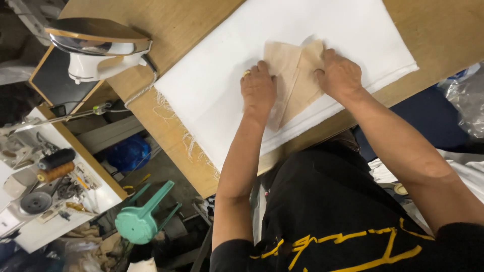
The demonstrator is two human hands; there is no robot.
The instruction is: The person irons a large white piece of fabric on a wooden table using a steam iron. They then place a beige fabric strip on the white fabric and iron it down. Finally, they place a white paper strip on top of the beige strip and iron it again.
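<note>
Covering the wooden counter (166, 30), a white cloth (212, 85) carries a folded beige fabric piece (292, 75). Left hand (258, 90) and right hand (339, 75) press flat on it, fingers extended, gripping nothing. An iron (98, 48) stands nearby.

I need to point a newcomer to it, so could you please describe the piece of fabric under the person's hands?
On the wooden table lies a large white cloth. On it, under the left hand and right hand, sits the beige fabric piece: small, folded and tan, unlike the white cloth around it.
</note>
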